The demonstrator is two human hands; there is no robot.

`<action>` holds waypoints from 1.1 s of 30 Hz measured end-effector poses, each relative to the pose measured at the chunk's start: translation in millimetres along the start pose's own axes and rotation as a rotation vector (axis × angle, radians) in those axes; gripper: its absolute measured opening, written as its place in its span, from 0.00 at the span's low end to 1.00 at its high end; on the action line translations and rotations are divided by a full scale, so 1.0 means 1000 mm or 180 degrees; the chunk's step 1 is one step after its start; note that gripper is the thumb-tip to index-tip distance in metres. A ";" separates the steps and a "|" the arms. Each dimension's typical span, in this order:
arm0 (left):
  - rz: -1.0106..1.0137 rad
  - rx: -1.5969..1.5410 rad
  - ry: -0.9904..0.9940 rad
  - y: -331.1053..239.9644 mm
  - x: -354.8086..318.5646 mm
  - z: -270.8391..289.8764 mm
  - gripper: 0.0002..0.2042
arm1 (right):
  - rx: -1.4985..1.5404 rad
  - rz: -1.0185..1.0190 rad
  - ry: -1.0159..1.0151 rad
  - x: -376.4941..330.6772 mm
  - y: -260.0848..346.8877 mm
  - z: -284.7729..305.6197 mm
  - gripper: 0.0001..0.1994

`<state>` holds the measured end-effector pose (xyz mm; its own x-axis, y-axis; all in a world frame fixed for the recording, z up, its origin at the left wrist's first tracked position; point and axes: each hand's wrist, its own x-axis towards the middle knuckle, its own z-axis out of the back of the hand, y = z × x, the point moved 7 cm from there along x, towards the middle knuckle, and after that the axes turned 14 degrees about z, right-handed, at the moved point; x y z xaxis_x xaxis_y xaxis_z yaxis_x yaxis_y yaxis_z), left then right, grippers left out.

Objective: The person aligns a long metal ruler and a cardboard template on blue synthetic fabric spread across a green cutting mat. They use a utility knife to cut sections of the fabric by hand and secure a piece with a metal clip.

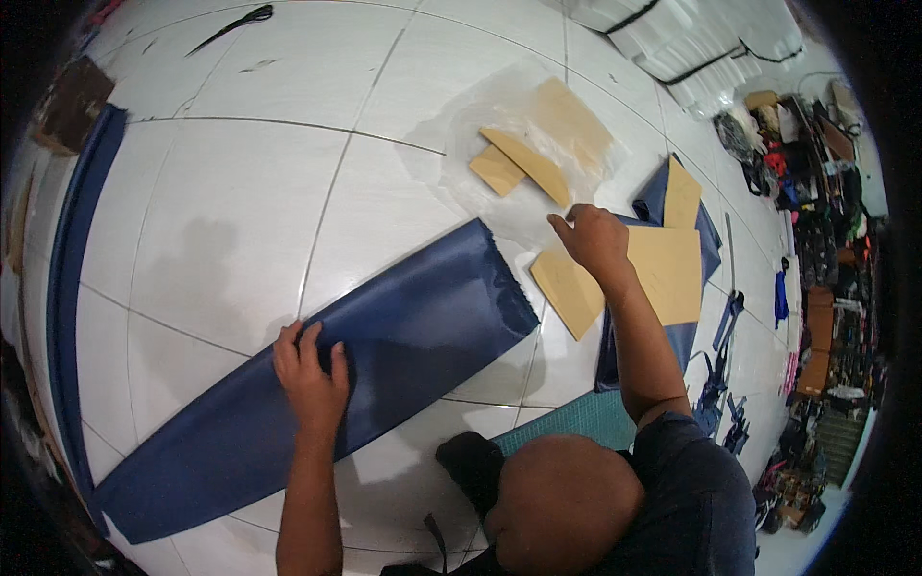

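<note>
White tiled floor (240, 86), strewn with cut pieces. The left hand (309, 370) lies flat, fingers spread, pressing the upper edge of a long blue fabric strip (384, 336). The right hand (595, 238), fingers loosely curled and gripping nothing, touches a tan cardboard pattern piece (663, 269). Firm downward pressure should keep the fabric from creeping; the cardboard lies just under and beside those fingertips
</note>
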<state>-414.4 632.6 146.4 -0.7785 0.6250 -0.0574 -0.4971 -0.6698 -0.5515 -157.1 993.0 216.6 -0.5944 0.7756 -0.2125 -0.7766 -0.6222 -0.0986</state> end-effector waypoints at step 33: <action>-0.0200 0.0352 0.0199 -0.114 0.047 -0.047 0.34 | 0.0971 0.0454 -0.1814 0.058 -0.057 -0.060 0.10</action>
<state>-376.6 757.4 167.2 -0.7208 0.6886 -0.0791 -0.5861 -0.6665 -0.4608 -134.5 1066.7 151.7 -0.6481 0.6748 0.3529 -0.6565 -0.7300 0.1900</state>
